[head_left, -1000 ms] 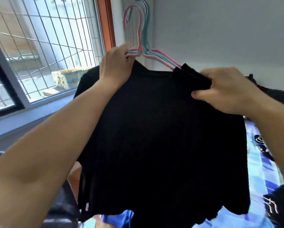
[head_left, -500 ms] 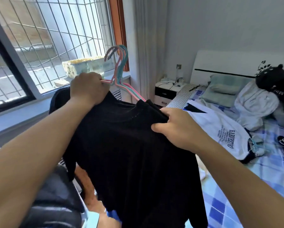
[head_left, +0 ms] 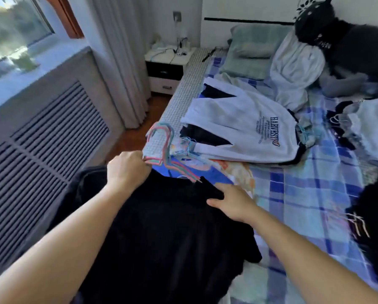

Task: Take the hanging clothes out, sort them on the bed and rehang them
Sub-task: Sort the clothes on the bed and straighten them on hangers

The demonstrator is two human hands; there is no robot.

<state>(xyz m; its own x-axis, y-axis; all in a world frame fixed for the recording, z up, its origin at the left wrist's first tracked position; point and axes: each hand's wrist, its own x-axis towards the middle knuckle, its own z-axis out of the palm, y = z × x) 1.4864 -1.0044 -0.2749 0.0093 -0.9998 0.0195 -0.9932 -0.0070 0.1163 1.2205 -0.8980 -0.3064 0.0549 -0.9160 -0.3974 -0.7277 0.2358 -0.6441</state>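
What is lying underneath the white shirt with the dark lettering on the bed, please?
Dark fabric shows beneath the white shirt at its near edge and sticks out past its far side. The shirt covers the rest, so which garment it is, or how many, cannot be told.

Black ribbed knit top [head_left: 161, 238] nearest the viewer, at the checked-sheet bed's [head_left: 304, 205] near-left edge; white printed T-shirt [head_left: 245, 128] beyond it; small white bedside cabinet [head_left: 168, 69] behind, left of the bed.
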